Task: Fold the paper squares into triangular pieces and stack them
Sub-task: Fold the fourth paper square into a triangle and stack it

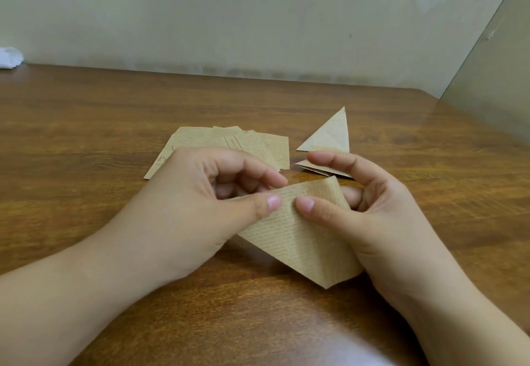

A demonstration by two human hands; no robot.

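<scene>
Both thumbs pinched the paper square (298,236) — left hand (200,193) and right hand (381,211) gripping its upper edge — above a wooden table (86,125) against a pale wall (229,16).

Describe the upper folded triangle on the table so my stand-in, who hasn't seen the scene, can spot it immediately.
Start at the wooden table and find the fanned pile of unfolded paper squares at its middle. Just right of the pile, beyond the right hand, lies the folded triangle. Unlike the triangle nearer that hand, it lies fully in view, its tip pointing toward the wall.
</scene>
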